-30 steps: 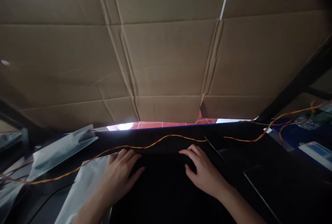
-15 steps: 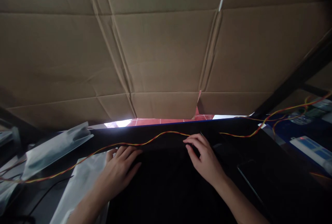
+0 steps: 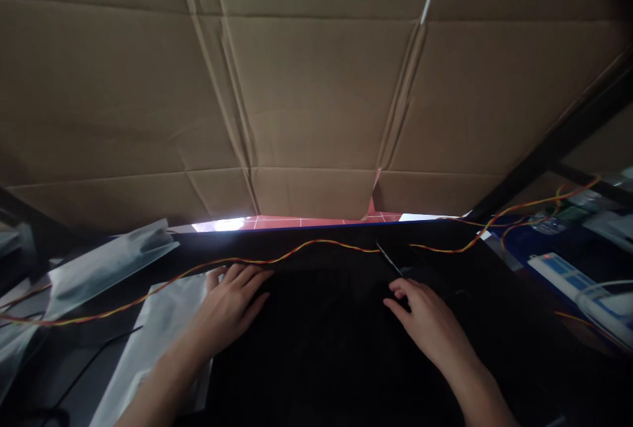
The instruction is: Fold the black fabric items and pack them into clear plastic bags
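Observation:
My left hand (image 3: 227, 305) lies flat with fingers stretched out on the upper left edge of a large black panel (image 3: 326, 354) lying in front of me. Over at the panel's upper right part, my right hand (image 3: 428, 321) rests with fingers loosely spread and slightly curled, holding nothing that I can see. A twisted red-yellow wire (image 3: 297, 254) runs across just beyond both hands' fingertips. A thin dark strip (image 3: 388, 259) lies slanted just above my right hand.
A big flattened cardboard sheet (image 3: 316, 84) stands behind the bench. Silvery plastic bags (image 3: 103, 265) lie at the left, one under my left forearm. A white-blue device (image 3: 568, 275) and more wires lie at the right. A dark frame bar (image 3: 554, 150) slants at the right.
My right hand has slid rightward and slightly nearer along the black panel. My left hand stays at the panel's upper left edge. The view has shifted a little.

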`<state>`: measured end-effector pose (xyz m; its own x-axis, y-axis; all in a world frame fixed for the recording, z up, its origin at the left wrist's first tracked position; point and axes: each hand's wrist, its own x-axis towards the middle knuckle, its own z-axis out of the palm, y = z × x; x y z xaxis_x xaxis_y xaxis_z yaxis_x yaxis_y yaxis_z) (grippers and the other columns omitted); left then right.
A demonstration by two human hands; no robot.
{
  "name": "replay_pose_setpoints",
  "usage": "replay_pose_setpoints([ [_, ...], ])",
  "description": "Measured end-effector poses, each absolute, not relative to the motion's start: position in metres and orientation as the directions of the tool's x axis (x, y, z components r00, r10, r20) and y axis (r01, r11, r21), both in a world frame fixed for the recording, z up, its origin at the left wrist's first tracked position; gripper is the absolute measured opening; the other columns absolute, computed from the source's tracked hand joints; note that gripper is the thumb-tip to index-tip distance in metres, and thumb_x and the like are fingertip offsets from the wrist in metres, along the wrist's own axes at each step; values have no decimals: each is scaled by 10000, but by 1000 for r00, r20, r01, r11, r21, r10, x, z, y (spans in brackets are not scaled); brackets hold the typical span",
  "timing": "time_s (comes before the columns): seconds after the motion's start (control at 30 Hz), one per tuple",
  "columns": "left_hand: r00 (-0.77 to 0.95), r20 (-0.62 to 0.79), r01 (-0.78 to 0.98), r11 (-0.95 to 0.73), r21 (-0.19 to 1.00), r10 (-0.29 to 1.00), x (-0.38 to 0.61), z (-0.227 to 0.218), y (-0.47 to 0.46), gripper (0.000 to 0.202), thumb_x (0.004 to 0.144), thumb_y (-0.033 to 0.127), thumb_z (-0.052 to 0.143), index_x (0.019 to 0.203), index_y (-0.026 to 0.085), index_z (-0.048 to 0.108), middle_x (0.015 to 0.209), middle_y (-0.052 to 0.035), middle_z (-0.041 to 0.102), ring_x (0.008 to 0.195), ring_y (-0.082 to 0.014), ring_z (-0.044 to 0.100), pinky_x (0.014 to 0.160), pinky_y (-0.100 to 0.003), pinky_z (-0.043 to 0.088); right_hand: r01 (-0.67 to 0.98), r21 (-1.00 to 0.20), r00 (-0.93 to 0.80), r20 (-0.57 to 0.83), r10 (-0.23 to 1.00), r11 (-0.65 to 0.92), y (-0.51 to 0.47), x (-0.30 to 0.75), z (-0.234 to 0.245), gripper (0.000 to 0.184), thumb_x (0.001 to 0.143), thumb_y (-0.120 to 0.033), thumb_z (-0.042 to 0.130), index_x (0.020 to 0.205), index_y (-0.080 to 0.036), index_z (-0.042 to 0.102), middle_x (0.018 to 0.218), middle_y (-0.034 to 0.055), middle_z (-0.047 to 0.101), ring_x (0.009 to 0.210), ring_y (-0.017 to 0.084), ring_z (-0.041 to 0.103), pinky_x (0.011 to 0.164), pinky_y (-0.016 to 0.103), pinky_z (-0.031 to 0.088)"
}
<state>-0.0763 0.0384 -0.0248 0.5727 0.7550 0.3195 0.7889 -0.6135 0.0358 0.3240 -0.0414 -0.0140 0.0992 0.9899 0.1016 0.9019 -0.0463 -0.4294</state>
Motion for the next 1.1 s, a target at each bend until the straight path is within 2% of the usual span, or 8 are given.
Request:
replay_pose_setpoints([
  [0.13, 566, 312, 792, -608, 52, 763, -75, -21, 37, 330, 1031, 285, 555, 1329, 293, 697, 1331, -80, 752, 1228, -350, 645, 1006, -515, 403, 876, -461, -49, 215, 975, 145, -69, 324, -7, 170, 992, -164, 533, 980, -271, 664, 1027, 49, 700, 1005, 251, 699, 903, 408, 579],
  [0.23, 553, 316, 798, -599, 63, 771, -74, -17, 36, 324, 1031, 286, 553, 1319, 288, 702, 1315, -89, 747, 1221, -337, 643, 1017, -504, 409, 846, -496, -181, 82, 980, 198, -96, 331, 0, 235, 913, -96, 590, 974, -301, 687, 1089, 23, 693, 1053, 228, 701, 931, 371, 591],
  [0.33, 546, 318, 800, -595, 79, 775, -73, -13, 34, 300, 1048, 318, 553, 1305, 292, 706, 1305, -89, 736, 1213, -325, 635, 1019, -493, 414, 807, -567, -210, -16, 977, 164, -110, 337, 9, 148, 928, -248, 726, 1037, -347, 731, 1137, 3, 704, 1033, 214, 729, 908, 334, 622],
  [0.47, 546, 309, 793, -600, 108, 778, -72, -9, 33, 270, 1070, 358, 550, 1274, 289, 713, 1231, -89, 733, 1165, -313, 637, 1003, -498, 407, 770, -623, -71, 129, 989, 137, -84, 321, 24, 208, 1085, -410, 550, 1072, -321, 737, 1129, 39, 714, 1021, 220, 740, 895, 358, 630],
  [0.63, 576, 303, 765, -631, 130, 760, -70, -7, 31, 232, 1087, 290, 515, 1196, 287, 720, 1254, -74, 727, 1169, -284, 649, 1017, -484, 389, 838, -470, -195, 217, 956, 278, -8, 270, 16, 292, 1034, -287, 631, 1318, -258, 694, 1308, 103, 696, 1184, 278, 709, 1029, 484, 593],
  [0.8, 598, 298, 742, -655, 147, 744, -70, -1, 31, 164, 1046, 208, 554, 1090, 259, 704, 1130, -45, 756, 1094, -270, 682, 1009, -465, 375, 828, -436, -280, 222, 934, 352, 18, 251, 8, 142, 929, -104, 709, 996, -228, 722, 1062, 48, 724, 1082, 258, 703, 977, 452, 581],
  [0.93, 633, 274, 713, -683, 159, 724, -78, 15, 21, 233, 948, 116, 613, 1087, 285, 691, 1067, -4, 762, 1064, -262, 678, 984, -452, 352, 818, -430, -281, 279, 918, 381, -18, 260, 15, 250, 947, -17, 595, 1020, -244, 671, 1089, 47, 685, 1069, 247, 662, 971, 459, 561],
  [1.1, 706, 141, 671, -719, 180, 694, -79, 29, -17, 234, 904, 171, 744, 1091, 303, 696, 1051, 16, 767, 955, -255, 694, 965, -454, 384, 809, -446, -350, 159, 923, 383, -74, 275, 9, 289, 955, -137, 693, 1161, -335, 740, 1266, 45, 699, 1166, 296, 674, 975, 501, 613],
])
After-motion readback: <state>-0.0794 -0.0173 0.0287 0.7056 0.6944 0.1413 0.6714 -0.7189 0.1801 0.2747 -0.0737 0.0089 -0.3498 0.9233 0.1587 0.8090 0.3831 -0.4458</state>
